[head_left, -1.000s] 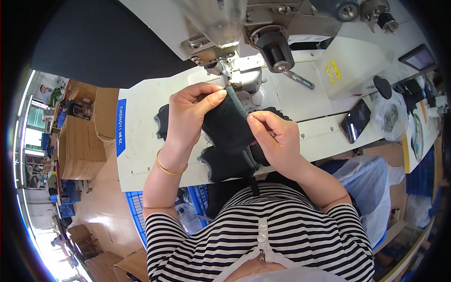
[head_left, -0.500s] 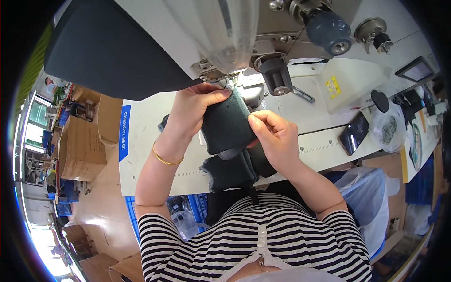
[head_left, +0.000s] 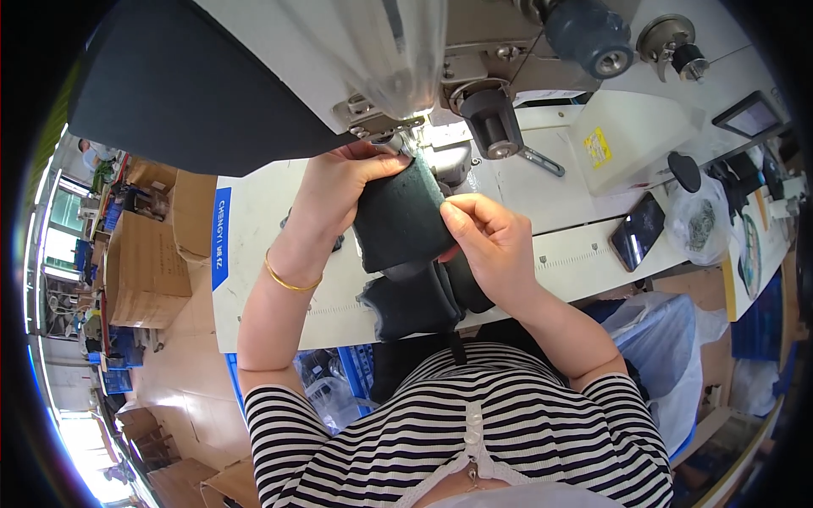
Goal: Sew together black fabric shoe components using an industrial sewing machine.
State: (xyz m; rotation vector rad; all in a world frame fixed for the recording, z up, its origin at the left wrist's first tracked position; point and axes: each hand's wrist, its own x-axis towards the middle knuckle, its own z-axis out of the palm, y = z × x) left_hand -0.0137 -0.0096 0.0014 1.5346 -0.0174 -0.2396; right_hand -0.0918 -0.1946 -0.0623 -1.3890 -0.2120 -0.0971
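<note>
A dark padded fabric piece (head_left: 400, 222) hangs between my hands, its far corner under the needle area of a sewing machine (head_left: 406, 135). My left hand (head_left: 343, 182) pinches its upper left edge close to the machine's foot, thumb on top; some fingertips are hidden. At the right edge of the same piece, my right hand (head_left: 491, 241) grips it between thumb and bent fingers. Below it, another dark padded piece (head_left: 413, 305) lies at the table's near edge, by my lap. Whether the pieces are joined is hidden.
The white sewing table (head_left: 584, 241) carries a phone (head_left: 637, 233) and a clear plastic bag (head_left: 701, 222) on the right. A white box-shaped housing (head_left: 622, 152) stands behind them. Cardboard boxes (head_left: 148, 267) stand on the floor at left; a lined bin (head_left: 660, 356) is at lower right.
The machine, table and hands appear shifted slightly left in the picture. Both hands keep their grip on the fabric piece, whose near edge sits a little higher.
</note>
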